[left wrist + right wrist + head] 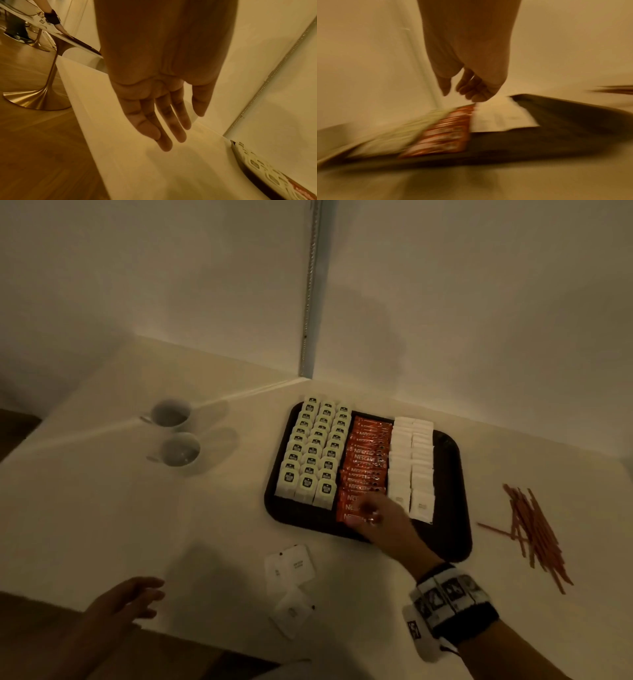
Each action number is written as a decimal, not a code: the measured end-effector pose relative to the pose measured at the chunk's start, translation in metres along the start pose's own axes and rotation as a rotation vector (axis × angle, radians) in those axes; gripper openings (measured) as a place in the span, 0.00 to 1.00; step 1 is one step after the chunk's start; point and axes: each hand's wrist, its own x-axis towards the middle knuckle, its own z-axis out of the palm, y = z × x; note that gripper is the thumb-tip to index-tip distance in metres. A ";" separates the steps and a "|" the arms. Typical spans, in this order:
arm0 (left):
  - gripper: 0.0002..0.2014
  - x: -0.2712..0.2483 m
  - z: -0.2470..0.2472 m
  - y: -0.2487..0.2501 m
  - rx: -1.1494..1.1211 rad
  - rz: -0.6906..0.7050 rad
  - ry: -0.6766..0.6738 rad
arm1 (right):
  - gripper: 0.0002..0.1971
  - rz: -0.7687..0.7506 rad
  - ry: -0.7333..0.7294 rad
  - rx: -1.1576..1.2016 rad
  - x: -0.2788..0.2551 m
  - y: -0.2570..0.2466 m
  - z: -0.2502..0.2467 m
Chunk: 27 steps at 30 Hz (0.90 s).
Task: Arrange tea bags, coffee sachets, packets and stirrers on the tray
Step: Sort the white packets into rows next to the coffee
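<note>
A dark tray (448, 508) holds rows of white-and-green tea bags (315, 453), a column of orange coffee sachets (368, 457) and two columns of white packets (411, 460). My right hand (373, 517) hovers over the tray's front, above the nearest sachets. In the blurred right wrist view the hand (453, 93) has loosely curled fingers with nothing between them. Three loose white packets (291, 580) lie on the table before the tray. Reddish stirrers (534, 529) lie in a heap right of the tray. My left hand (137, 597) is held flat and empty above the table's front left edge, its fingers (171, 128) straight.
Two white cups (170, 414) (180, 450) stand on the table left of the tray. White walls meet in a corner just behind the tray. The table's front edge drops to a wooden floor (34, 148), where a gold pedestal table base (34, 100) stands.
</note>
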 end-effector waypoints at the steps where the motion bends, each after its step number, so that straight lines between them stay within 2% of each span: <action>1: 0.08 -0.002 0.001 -0.004 -0.002 0.008 0.007 | 0.23 -0.092 -0.182 -0.127 -0.005 -0.014 0.017; 2: 0.07 -0.005 0.002 -0.008 -0.001 0.014 0.011 | 0.32 -0.189 -0.339 -0.268 -0.010 -0.026 0.035; 4: 0.08 -0.011 0.002 -0.014 -0.009 0.018 0.004 | 0.49 -0.346 -0.524 -0.524 -0.015 -0.037 0.066; 6: 0.08 -0.017 0.000 -0.020 -0.015 0.024 -0.002 | 0.60 -0.423 -0.600 -0.696 -0.017 -0.038 0.088; 8: 0.09 -0.021 -0.003 -0.024 -0.020 0.030 -0.004 | 0.63 -0.432 -0.640 -0.757 -0.017 -0.037 0.103; 10: 0.08 -0.026 -0.007 -0.028 -0.033 0.033 0.012 | 0.61 -0.440 -0.649 -0.807 -0.015 -0.040 0.110; 12: 0.08 -0.029 -0.009 -0.032 -0.030 0.040 0.033 | 0.55 -0.445 -0.645 -0.840 -0.011 -0.047 0.112; 15: 0.09 -0.032 -0.011 -0.035 -0.013 0.048 0.042 | 0.44 -0.436 -0.630 -0.754 -0.002 -0.050 0.112; 19: 0.09 -0.030 -0.013 -0.034 -0.024 0.061 0.020 | 0.38 -0.329 -0.667 -0.610 0.004 -0.052 0.110; 27: 0.07 -0.016 -0.004 -0.015 -0.010 0.072 -0.038 | 0.21 -0.270 -0.674 -0.644 0.007 -0.061 0.099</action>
